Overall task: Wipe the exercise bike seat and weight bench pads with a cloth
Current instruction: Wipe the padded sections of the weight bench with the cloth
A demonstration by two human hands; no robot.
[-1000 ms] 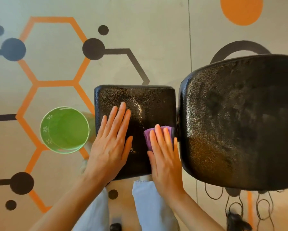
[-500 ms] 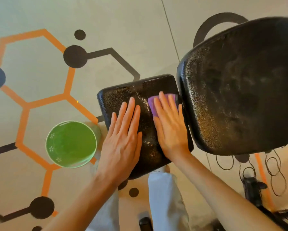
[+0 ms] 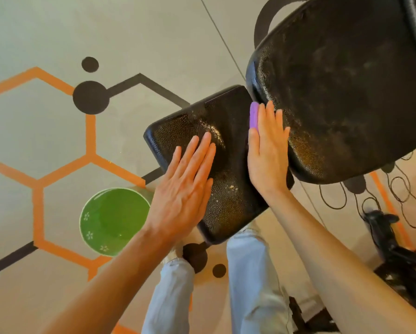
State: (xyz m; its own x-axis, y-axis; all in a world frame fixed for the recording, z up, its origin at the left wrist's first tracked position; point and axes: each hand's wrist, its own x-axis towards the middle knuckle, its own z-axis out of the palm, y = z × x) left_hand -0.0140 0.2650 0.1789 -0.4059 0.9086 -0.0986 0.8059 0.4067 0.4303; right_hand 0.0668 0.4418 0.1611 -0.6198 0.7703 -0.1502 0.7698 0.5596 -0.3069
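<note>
A small black textured bench pad (image 3: 228,121) sits in the middle of the view, with a much larger black pad (image 3: 341,88) beside it at the upper right. My left hand (image 3: 185,186) lies flat with straight fingers on the small pad's near left part. My right hand (image 3: 267,148) presses a purple cloth (image 3: 253,115) with straight fingers against the gap where the two pads meet. Only a strip of the cloth shows past my fingers.
A green bucket (image 3: 114,220) stands on the floor left of the small pad, close to my left wrist. The floor carries orange and black hexagon markings. Black cables (image 3: 406,198) and dark equipment lie at the right. My legs in light jeans stand below the pad.
My right hand has slid the cloth away from me along the small pad's right edge, up to the large pad. The left hand stays flat on the small pad. The view has tilted.
</note>
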